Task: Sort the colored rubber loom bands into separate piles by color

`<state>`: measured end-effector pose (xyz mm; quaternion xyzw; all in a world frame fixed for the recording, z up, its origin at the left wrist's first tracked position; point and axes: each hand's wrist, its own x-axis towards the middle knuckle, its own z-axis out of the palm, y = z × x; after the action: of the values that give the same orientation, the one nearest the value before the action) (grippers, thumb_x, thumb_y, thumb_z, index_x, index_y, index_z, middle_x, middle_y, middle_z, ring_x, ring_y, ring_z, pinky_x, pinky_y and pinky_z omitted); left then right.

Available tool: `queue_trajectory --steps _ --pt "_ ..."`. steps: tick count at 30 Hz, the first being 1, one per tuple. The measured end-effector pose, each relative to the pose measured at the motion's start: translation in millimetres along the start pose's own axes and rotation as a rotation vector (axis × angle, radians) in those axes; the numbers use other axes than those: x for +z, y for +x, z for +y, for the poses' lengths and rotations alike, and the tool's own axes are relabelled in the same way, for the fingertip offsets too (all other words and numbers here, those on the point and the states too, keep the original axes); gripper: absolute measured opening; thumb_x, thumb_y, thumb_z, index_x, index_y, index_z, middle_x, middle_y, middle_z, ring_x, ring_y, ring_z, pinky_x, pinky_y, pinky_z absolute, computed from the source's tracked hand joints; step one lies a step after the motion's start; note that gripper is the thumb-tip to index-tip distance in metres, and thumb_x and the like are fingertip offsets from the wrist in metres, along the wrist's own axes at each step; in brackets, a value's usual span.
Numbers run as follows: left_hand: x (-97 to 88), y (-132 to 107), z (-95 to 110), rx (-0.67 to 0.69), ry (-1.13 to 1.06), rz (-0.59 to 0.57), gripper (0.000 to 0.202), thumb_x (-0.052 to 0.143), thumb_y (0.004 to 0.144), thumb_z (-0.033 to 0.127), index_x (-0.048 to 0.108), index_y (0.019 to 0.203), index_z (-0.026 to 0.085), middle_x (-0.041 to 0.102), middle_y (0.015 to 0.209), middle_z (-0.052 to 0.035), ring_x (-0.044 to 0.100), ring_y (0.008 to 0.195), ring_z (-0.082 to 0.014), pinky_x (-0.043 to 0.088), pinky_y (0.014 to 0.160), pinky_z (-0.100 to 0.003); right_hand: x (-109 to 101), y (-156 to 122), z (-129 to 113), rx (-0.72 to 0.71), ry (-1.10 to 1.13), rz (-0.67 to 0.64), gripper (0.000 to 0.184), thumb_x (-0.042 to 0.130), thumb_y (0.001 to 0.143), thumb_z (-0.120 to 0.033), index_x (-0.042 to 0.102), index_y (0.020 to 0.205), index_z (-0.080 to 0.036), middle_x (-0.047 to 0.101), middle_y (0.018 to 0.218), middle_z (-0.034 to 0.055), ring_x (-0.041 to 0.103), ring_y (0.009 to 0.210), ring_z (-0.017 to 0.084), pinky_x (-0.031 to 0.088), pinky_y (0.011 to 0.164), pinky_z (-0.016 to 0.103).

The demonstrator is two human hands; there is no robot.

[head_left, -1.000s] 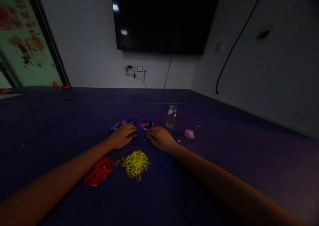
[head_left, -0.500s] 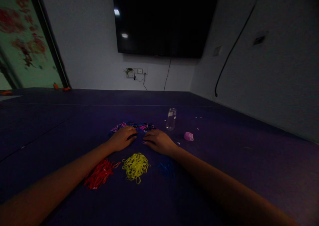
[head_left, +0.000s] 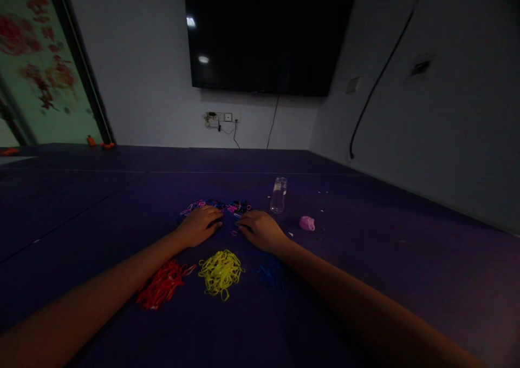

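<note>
- Purple felt-like cloth covers the table [head_left: 406, 260], and in the dim light the dark elastics barely stand out from it.
- The mixed heap of small rubber bands [head_left: 215, 204], pink, blue and black, lies at the far side of both hands.
- The left hand [head_left: 199, 226] rests palm down, its fingers curled onto the heap's near edge. I cannot tell whether they pinch a band.
- The right hand [head_left: 260, 230] lies palm down just right of it, fingers together and reaching towards the heap. Its grip is hidden too.
- A single loose band [head_left: 234, 232] sits on the cloth between the two hands.
- Nearer the person lie three sorted heaps: red bands [head_left: 162, 284] left, yellow bands [head_left: 220, 271] in the middle, blue bands [head_left: 270, 273] right.
- A forearm dragged back could smear these heaps into each other, since both arms pass close beside them.
- The blue heap is nearly lost against the cloth, so a wrong colour could land there unnoticed.
- The clear glass bottle [head_left: 278, 195] stands upright near the right hand, and a sideways sweep could tip it. Its pink cap [head_left: 307, 223] lies further right.
</note>
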<state>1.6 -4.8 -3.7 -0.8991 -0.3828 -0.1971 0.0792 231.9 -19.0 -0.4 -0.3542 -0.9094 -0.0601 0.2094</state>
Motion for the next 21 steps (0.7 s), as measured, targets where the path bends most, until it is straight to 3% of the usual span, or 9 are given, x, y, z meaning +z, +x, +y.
queue_trajectory --steps 5,11,15,21 --pt "0.6 -0.7 -0.4 -0.009 0.032 0.006 0.035 0.038 0.091 0.036 0.054 0.117 0.020 0.059 0.120 -0.0075 0.049 0.112 -0.0216 0.036 0.096 -0.041 -1.1 -0.4 -1.0 0.033 -0.015 0.018 0.024 0.045 0.088 -0.023 0.066 0.098 -0.017 0.065 0.100 0.0075 0.055 0.097 0.018 0.039 0.085 0.032" --pt "2.5 -0.2 -1.1 0.057 0.017 -0.102 0.038 0.031 0.094 0.036 0.047 0.126 0.026 0.045 0.136 -0.0036 0.035 0.126 -0.0218 0.029 0.101 -0.042 0.8 -0.7 -0.1 -0.013 -0.002 -0.012 0.026 0.044 0.089 -0.025 0.066 0.102 -0.020 0.063 0.107 0.0081 0.055 0.101 0.018 0.038 0.087 0.033" --pt "4.3 -0.8 -2.1 0.078 0.004 -0.108 0.039 0.029 0.094 0.038 0.045 0.127 0.026 0.047 0.135 -0.0035 0.033 0.128 -0.0215 0.029 0.101 -0.041 1.8 0.3 -0.6 -0.006 -0.013 -0.017 0.026 0.044 0.089 -0.024 0.064 0.104 -0.020 0.063 0.108 0.0085 0.055 0.101 0.018 0.037 0.088 0.033" --pt "1.3 0.6 0.2 0.099 -0.009 -0.058 0.033 0.034 0.093 0.036 0.052 0.117 0.022 0.056 0.122 -0.0064 0.044 0.118 -0.0204 0.031 0.100 -0.039 -1.2 1.6 -1.8 -0.004 -0.036 -0.026 0.023 0.044 0.089 -0.022 0.066 0.092 -0.017 0.066 0.094 0.0074 0.058 0.093 0.017 0.038 0.084 0.031"
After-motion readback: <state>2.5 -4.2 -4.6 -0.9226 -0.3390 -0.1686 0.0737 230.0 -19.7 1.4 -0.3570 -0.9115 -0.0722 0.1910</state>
